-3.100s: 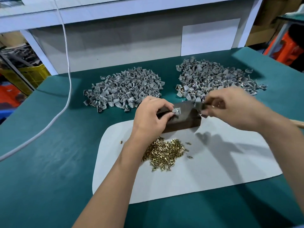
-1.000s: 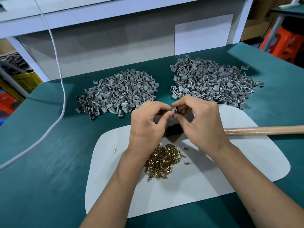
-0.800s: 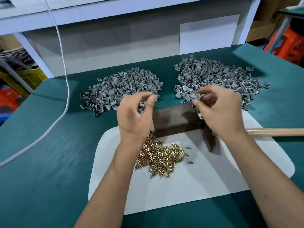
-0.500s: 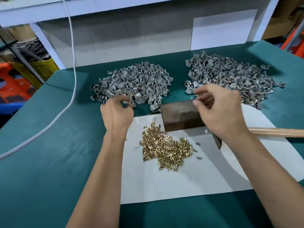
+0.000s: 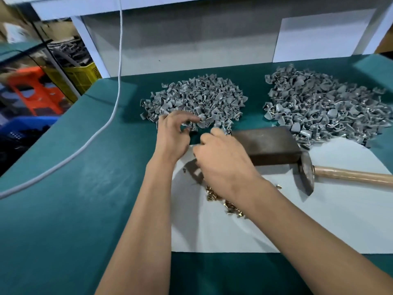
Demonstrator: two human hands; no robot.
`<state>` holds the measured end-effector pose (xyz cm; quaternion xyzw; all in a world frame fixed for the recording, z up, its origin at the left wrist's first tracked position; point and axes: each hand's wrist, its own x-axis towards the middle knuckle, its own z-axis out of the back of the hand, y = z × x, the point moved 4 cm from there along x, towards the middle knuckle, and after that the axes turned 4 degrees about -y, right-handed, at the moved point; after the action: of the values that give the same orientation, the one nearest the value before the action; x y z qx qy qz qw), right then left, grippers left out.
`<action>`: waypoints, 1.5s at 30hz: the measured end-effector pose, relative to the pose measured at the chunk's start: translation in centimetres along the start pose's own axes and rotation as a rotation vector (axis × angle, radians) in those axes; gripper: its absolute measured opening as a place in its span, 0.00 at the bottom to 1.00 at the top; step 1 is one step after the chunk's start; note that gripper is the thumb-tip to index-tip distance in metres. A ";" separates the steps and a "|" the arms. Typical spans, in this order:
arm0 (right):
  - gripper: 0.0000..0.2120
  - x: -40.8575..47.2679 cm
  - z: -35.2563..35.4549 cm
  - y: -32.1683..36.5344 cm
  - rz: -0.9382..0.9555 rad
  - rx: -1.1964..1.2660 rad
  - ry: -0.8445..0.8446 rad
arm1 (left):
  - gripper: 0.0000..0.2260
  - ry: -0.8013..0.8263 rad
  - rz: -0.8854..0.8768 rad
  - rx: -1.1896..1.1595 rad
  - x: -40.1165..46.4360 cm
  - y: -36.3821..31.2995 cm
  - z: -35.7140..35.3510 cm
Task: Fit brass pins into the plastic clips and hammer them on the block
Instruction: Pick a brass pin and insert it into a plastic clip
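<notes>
Plainly, the risks began at the left of the frame, where a white cable (image 5: 114, 81) trailed across the green worktop (image 5: 63, 209); we judged that a swinging forearm could snag it. Just right of it, our left hand (image 5: 172, 133) reached into the near edge of the left pile of grey plastic clips (image 5: 195, 99), fingers loosely spread and curling over one clip; whether it already pinched one we could not tell. A hasty grab might have scattered clips across the worktop. Our right hand (image 5: 221, 160) hovered above the brass pins (image 5: 223, 201) on the white sheet (image 5: 319, 220), its fingertips drawn together, though what they held was hidden from us. A pin could slip from there and roll away. Further right sat the dark block (image 5: 268, 143), touching the head of the hammer (image 5: 306, 169). Beyond it lay the second clip pile (image 5: 327, 105), close enough for fitted and unfitted clips to get mixed.
</notes>
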<state>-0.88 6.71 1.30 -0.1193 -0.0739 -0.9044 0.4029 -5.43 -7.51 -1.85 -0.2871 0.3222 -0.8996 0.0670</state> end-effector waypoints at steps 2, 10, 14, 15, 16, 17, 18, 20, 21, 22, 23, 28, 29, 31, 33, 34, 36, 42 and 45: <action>0.09 1.0 0.9 -1.0 -0.077 -0.071 -0.069 | 0.18 0.015 -0.008 0.017 0.0 -0.2 -0.2; 0.11 6.1 0.3 -5.9 -0.069 0.066 0.274 | 0.17 0.044 0.150 0.182 -0.1 0.9 -0.6; 0.06 7.2 -1.5 -5.9 -0.045 0.044 0.267 | 0.16 0.070 0.139 0.172 -0.2 0.6 -0.8; 0.06 7.3 -1.7 -5.9 -0.054 0.044 0.259 | 0.15 0.070 0.137 0.163 -0.2 0.6 -0.8; 0.05 7.4 -1.9 -6.0 -0.067 0.047 0.253 | 0.14 0.068 0.139 0.150 -0.2 0.6 -0.8; 0.05 7.5 -2.0 -6.0 -0.079 0.050 0.248 | 0.12 0.065 0.145 0.134 -0.2 0.6 -0.8; 0.04 7.5 -2.0 -6.1 -0.085 0.049 0.242 | 0.11 0.064 0.152 0.119 -0.2 0.6 -0.8; 0.04 7.4 -2.0 -6.2 -0.086 0.045 0.227 | 0.09 0.067 0.167 0.091 -0.3 0.5 -1.0; 0.03 7.4 -2.0 -6.4 -0.088 0.045 0.214 | 0.08 0.066 0.172 0.084 -0.4 0.5 -1.0; 0.03 7.3 -1.9 -6.5 -0.091 0.038 0.200 | 0.08 0.062 0.174 0.082 -0.4 0.5 -1.0; 0.03 7.2 -1.9 -6.7 -0.091 0.025 0.191 | 0.09 0.057 0.175 0.082 -0.4 0.5 -1.0; 0.04 7.4 -2.1 -6.7 -0.102 -0.005 0.205 | 0.19 0.072 0.139 0.117 -0.5 0.5 -1.2; 0.04 7.5 -2.1 -6.7 -0.109 -0.001 0.204 | 0.18 0.077 0.131 0.127 -0.5 0.5 -1.3; 0.04 7.6 -2.2 -6.7 -0.112 0.005 0.205 | 0.16 0.075 0.138 0.133 -0.5 0.6 -1.4; 0.04 7.6 -2.1 -6.8 -0.101 0.018 0.203 | 0.13 0.073 0.160 0.133 -0.4 0.7 -1.4; 0.04 7.5 -2.1 -7.0 -0.102 0.032 0.198 | 0.12 0.072 0.173 0.127 -0.4 0.7 -1.4; 0.06 7.5 -1.9 -7.8 -0.123 0.076 0.176 | 0.11 0.067 0.198 0.109 -0.4 0.6 -1.3; 0.07 7.6 -0.9 -10.0 -0.200 0.219 0.037 | 0.11 0.032 0.262 0.077 -0.5 0.7 -1.0; 0.05 7.9 -1.3 -10.6 -0.212 0.218 0.054 | 0.12 0.034 0.260 0.040 -0.6 0.6 -1.0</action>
<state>-14.09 7.83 1.84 -0.0419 -0.1727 -0.9314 0.3175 -5.50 -7.25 -3.07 -0.2262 0.3399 -0.8943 0.1833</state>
